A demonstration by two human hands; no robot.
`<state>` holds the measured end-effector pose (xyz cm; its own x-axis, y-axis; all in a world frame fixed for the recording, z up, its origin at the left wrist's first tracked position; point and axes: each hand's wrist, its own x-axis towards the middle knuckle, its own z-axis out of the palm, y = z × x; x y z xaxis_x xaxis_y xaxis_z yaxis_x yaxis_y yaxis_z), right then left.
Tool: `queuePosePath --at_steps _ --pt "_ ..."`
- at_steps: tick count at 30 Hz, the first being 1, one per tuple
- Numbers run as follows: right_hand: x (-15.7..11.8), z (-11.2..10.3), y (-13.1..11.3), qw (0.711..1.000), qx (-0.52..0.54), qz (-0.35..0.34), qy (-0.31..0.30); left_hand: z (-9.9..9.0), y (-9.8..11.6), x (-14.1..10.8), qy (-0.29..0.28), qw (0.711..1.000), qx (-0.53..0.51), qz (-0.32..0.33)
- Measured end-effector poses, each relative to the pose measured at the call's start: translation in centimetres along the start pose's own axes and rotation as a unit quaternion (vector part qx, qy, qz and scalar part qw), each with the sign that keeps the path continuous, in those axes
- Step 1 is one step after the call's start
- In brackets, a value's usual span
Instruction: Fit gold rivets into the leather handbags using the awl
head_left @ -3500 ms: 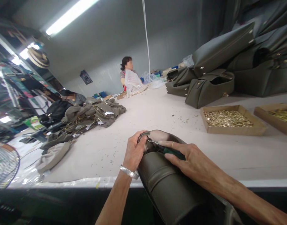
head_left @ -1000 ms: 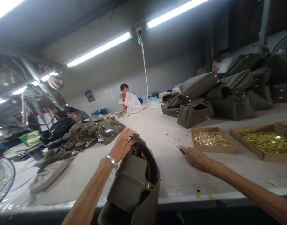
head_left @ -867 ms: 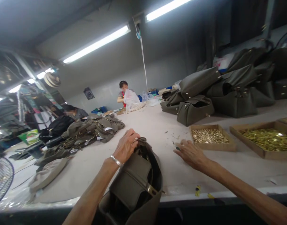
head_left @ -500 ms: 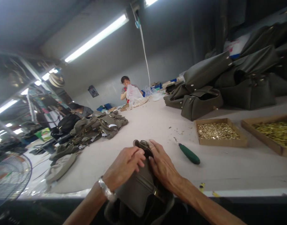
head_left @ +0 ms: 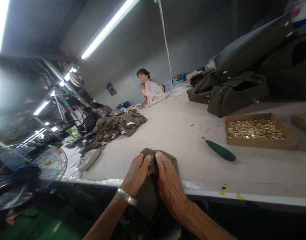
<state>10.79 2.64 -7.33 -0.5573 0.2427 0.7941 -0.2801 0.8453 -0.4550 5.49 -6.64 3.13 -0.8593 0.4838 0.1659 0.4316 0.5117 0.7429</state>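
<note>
Two sets of fingers point(head_left: 160, 160) curl closed around the gathered top of an olive leather handbag point(head_left: 147, 200), gripping it from both sides, though the hands hide exactly which part of the bag they pinch. The left hand point(head_left: 135, 171) and the right hand point(head_left: 169, 188) almost meet at the top of the bag, with a metal bangle point(head_left: 127, 196) on the left wrist. The bag is at the near edge of the desk point(head_left: 183, 133), its lower part dropping below that edge toward the person.

To the right, a green-handled awl point(head_left: 220, 154), as far as the view shows, lies on the desk, apart from the right hand. Beyond it sits a cardboard tray point(head_left: 259, 143) of small brass fittings point(head_left: 254, 130), with a second tray point(head_left: 303, 123) at the right edge of the view. Olive handbags point(head_left: 238, 95) are heaped at the far right. On the left of the desk lies a pile of olive bag pieces point(head_left: 119, 125). At the far end, a co-worker point(head_left: 145, 83) stands behind a clear plastic bag point(head_left: 153, 91), while another person point(head_left: 100, 109) sits beyond the pile. A standing fan point(head_left: 40, 171) is at the lower left.
</note>
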Motion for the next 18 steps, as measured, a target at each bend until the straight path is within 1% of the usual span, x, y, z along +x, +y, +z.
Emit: queuePosePath --at_steps 3,6,8,11,14,16,18 --pt "-0.1 -0.6 0.9 0.997 0.071 0.000 -0.008 0.2 0.2 -0.5 0.012 0.999 -0.041 -0.003" --pt "0.2 -1.3 0.9 0.994 0.108 0.000 -0.022 0.8 0.5 -0.8 0.037 0.991 -0.131 -0.019" --pt "0.5 -1.6 0.7 0.994 0.111 0.009 -0.016 1.3 0.7 -0.7 0.038 0.976 -0.210 -0.041" --pt "1.0 -1.6 0.6 0.994 0.104 0.033 0.005 2.2 1.0 -0.4 0.038 0.946 -0.314 -0.074" --pt "1.3 -1.8 0.8 0.994 0.100 0.046 0.013 3.1 1.2 0.4 0.049 0.922 -0.376 -0.074" --pt "1.4 -2.7 1.1 0.994 0.088 0.062 0.009 3.7 1.4 1.0 0.027 0.916 -0.395 -0.070" --pt "1.4 -4.4 1.6 0.994 0.077 0.080 -0.012 4.2 1.8 1.5 -0.001 0.915 -0.397 -0.071"
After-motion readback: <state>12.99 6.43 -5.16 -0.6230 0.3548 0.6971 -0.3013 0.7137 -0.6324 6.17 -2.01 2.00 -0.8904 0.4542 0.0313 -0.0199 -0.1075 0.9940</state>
